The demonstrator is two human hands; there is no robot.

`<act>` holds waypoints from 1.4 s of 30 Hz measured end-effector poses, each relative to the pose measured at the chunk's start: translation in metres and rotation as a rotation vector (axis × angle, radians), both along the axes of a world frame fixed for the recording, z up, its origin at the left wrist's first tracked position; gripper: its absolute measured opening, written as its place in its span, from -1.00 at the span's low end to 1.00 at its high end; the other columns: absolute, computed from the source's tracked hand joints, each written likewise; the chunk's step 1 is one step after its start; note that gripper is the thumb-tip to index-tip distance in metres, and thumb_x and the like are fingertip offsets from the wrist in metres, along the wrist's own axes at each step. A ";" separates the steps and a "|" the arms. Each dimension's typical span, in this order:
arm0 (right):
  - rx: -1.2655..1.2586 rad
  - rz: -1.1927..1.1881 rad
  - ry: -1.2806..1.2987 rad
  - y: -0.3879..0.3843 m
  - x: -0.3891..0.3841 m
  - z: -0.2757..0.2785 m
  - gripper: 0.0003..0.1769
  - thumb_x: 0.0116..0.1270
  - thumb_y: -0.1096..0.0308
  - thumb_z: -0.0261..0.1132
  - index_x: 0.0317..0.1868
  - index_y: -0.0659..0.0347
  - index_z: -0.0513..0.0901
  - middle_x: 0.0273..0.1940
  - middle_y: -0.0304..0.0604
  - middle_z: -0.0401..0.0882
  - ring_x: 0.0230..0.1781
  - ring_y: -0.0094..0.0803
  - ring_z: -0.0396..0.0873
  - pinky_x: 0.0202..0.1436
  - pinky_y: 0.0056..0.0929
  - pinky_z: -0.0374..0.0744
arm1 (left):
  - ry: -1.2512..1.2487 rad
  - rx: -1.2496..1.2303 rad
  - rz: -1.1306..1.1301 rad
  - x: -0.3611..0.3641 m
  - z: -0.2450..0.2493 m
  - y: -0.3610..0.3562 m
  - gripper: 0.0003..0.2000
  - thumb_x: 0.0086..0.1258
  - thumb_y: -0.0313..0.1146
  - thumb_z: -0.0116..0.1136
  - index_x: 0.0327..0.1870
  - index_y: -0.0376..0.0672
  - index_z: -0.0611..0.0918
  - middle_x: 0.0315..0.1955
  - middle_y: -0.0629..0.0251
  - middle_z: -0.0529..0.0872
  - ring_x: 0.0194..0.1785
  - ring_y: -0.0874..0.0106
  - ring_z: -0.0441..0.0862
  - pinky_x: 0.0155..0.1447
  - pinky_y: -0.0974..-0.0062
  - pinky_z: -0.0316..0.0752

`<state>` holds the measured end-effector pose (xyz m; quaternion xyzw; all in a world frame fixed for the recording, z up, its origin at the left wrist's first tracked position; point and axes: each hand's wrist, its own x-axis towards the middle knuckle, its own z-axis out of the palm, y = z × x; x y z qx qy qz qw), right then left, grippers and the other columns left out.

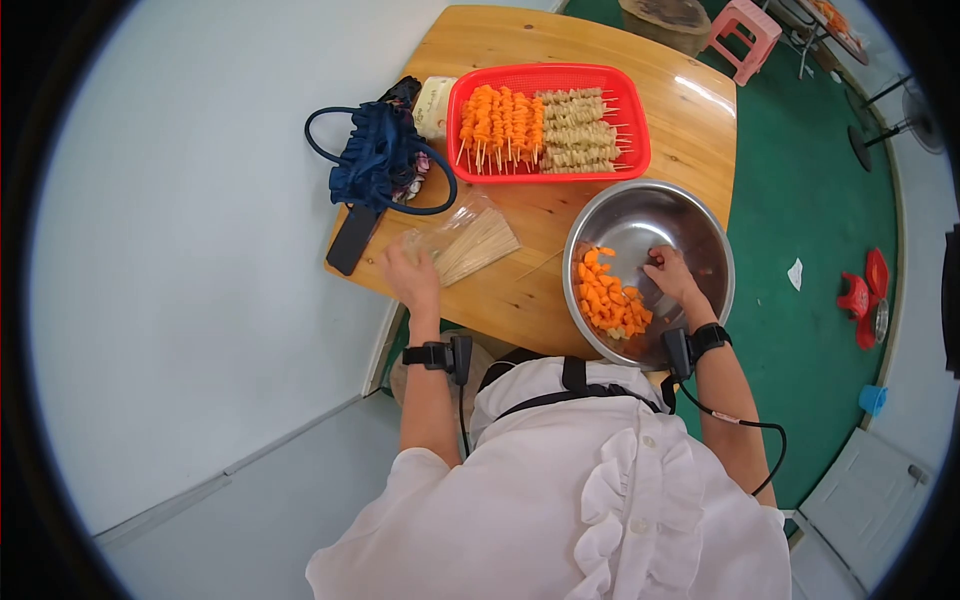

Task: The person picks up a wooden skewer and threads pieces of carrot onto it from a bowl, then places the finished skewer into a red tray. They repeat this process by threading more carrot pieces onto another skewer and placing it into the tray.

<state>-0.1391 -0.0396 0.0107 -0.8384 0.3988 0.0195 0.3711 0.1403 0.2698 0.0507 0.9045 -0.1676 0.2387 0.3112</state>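
Note:
My left hand (pixel 411 276) is at the left end of a clear plastic bag of bamboo skewers (pixel 480 243), its bent fingers closed on the plastic. My right hand (pixel 672 272) is inside a big steel bowl (pixel 692 212), fingers curled in a pinch; whatever they hold, if anything, does not show. Orange carrot pieces (pixel 606 298) are heaped along the bowl's left side, with a few paler bits at the bottom. One loose skewer (pixel 540 265) lies on the table between the bag and the bowl.
Behind the bowl, a red tray (pixel 640 110) holds threaded carrot skewers (pixel 500 122) and pale, greenish skewers (pixel 578 130). A navy handbag (pixel 372 150) and a dark phone (pixel 353 240) lie at the wooden table's left edge. A pink stool (pixel 745 35) stands on the green floor.

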 end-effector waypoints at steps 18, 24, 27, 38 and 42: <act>0.446 -0.197 -0.055 0.010 -0.019 0.001 -0.60 0.17 0.25 0.22 -0.03 0.29 0.46 -0.17 -0.21 0.48 -0.20 -0.47 0.44 -0.15 -0.50 0.45 | 0.653 0.360 -0.847 -0.055 -0.048 -0.083 -0.93 0.02 -0.52 0.13 -0.51 -0.35 0.55 -0.37 -0.03 0.56 -0.30 0.11 0.54 -0.19 0.32 0.46; 0.287 -0.166 -0.050 0.015 -0.017 0.001 -0.67 0.13 0.30 0.25 -0.13 0.32 0.51 -0.27 -0.12 0.53 -0.25 -0.42 0.49 -0.14 -0.51 0.46 | 1.349 -0.268 -0.622 -0.032 -0.032 -0.069 -0.84 0.16 -0.54 0.05 -0.23 -0.32 0.53 -0.45 0.20 0.62 -0.45 0.52 0.57 -0.39 0.62 0.42; 0.236 -0.148 -0.077 0.014 -0.018 -0.006 -0.69 0.10 0.32 0.26 -0.17 0.34 0.53 -0.30 -0.08 0.55 -0.27 -0.37 0.51 -0.15 -0.50 0.48 | 1.404 -0.380 -0.619 -0.025 -0.019 -0.063 -0.77 0.22 -0.53 0.02 -0.09 -0.32 0.50 -0.46 0.27 0.61 -0.44 0.59 0.55 -0.42 0.70 0.37; 0.208 -0.116 -0.155 0.014 -0.001 0.023 -0.71 0.15 0.30 0.23 -0.17 0.32 0.54 -0.32 -0.12 0.55 -0.30 -0.39 0.51 -0.18 -0.50 0.48 | 1.603 -0.519 -0.720 -0.028 0.021 -0.061 -0.75 0.27 -0.53 -0.01 -0.03 -0.30 0.51 -0.40 0.25 0.62 -0.40 0.52 0.58 -0.31 0.63 0.47; 0.302 -0.064 -0.422 0.025 0.033 0.068 -0.67 0.20 0.31 0.20 -0.05 0.28 0.49 -0.28 -0.17 0.52 -0.31 -0.46 0.50 -0.22 -0.54 0.48 | 1.638 -0.475 -0.816 -0.035 0.035 -0.071 -0.76 0.27 -0.51 0.00 -0.04 -0.29 0.52 -0.40 0.25 0.62 -0.39 0.52 0.58 -0.31 0.64 0.48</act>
